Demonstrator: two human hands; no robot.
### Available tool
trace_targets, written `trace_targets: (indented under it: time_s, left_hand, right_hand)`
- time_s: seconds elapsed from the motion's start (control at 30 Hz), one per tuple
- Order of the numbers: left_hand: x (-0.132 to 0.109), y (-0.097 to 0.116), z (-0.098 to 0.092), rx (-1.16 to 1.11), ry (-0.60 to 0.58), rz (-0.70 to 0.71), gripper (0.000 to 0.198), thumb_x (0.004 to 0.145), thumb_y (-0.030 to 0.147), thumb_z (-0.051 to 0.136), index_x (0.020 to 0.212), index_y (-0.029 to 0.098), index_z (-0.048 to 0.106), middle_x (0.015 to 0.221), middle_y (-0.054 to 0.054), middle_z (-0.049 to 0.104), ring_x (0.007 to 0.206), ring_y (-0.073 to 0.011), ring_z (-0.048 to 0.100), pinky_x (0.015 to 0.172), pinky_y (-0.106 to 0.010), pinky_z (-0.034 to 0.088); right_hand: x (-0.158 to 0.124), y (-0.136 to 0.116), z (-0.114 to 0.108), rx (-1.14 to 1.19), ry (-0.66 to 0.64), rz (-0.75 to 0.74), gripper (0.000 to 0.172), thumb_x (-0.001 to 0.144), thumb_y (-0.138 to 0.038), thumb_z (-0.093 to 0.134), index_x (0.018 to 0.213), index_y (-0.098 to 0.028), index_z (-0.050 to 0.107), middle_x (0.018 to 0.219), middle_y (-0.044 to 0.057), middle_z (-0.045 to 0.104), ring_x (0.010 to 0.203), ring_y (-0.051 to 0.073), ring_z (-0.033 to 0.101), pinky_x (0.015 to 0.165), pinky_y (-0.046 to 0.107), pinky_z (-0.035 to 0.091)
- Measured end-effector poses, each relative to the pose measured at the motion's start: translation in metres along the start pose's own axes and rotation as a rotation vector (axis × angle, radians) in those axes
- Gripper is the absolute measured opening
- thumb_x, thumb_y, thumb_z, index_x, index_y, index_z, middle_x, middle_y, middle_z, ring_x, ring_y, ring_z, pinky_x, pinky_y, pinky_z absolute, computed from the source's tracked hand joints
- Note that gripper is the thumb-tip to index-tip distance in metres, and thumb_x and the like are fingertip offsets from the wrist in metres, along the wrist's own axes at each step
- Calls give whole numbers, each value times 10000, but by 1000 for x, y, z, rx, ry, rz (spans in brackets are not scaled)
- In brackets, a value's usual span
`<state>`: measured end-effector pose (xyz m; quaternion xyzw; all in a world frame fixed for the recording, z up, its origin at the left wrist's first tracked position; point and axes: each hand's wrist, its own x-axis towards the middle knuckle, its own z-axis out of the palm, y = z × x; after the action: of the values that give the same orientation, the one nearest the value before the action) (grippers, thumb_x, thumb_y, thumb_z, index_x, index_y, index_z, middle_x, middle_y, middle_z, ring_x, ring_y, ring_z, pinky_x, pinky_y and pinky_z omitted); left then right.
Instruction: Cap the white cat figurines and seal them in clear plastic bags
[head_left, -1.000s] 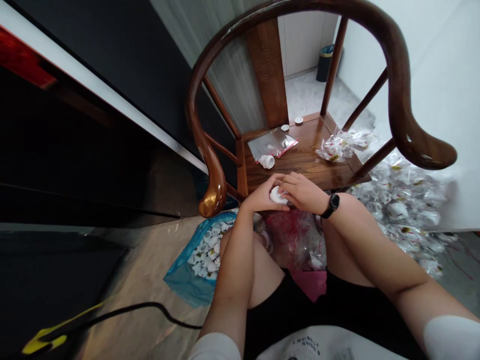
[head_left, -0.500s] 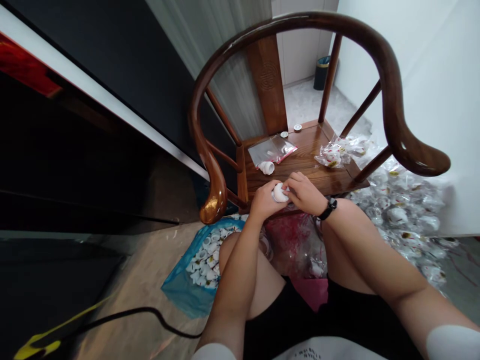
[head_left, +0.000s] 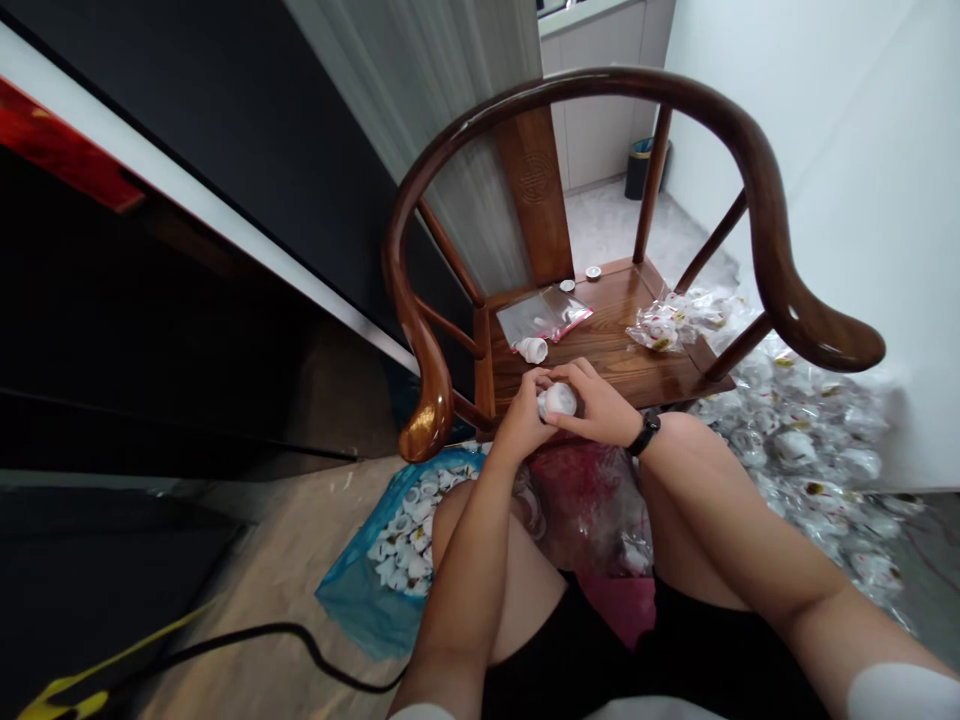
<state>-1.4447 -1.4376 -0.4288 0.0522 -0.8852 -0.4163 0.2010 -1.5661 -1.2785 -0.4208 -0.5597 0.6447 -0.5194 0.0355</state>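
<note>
White rounded porcelain cup is held between both hands, just above the front edge of the brown wooden armchair seat. Left hand curls around the cup's left side; right hand presses over its top and right side. Black wristwatch encircles the right wrist. Clear zip bag with red seal lies mid-seat, with a white cup on its side at its front edge. Blue plastic bag of white cups rests on the floor, left of the knees.
</note>
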Motion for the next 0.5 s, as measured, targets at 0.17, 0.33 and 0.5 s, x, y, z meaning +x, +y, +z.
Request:
trace_targets:
  time_s: [0.17, 0.33, 0.5]
  left_hand:
    - [1, -1, 1, -30, 65, -13, 670, 771, 230, 871, 1346, 236, 526, 1208, -72, 704, 1070, -221, 717, 966, -354, 572]
    - [1, 9, -7, -4, 144, 63, 631, 787, 421, 924, 1335, 237, 671, 1314, -101, 746, 1157, -262, 730, 1036, -400, 566]
    - [4, 9, -3, -38, 199, 57, 436, 928, 522, 769, 1234, 212, 746, 1225, -108, 789, 1130, -264, 744, 1039, -404, 562]
  right_hand:
    - [1, 14, -4, 58, 13, 154, 373, 979, -473, 690, 1255, -224, 654, 1161, 104, 682, 1011, 263, 654, 903, 436, 560]
    - [-1, 21, -4, 187, 41, 254, 365, 1057, -506, 549, 1274, -236, 667, 1202, 91, 748, 1077, 257, 699, 971, 442, 559]
    - [-3, 16, 6, 149, 9, 149, 382, 1050, -515, 569, 1287, -234, 672, 1241, 100, 741, 1136, 268, 695, 1039, 470, 542]
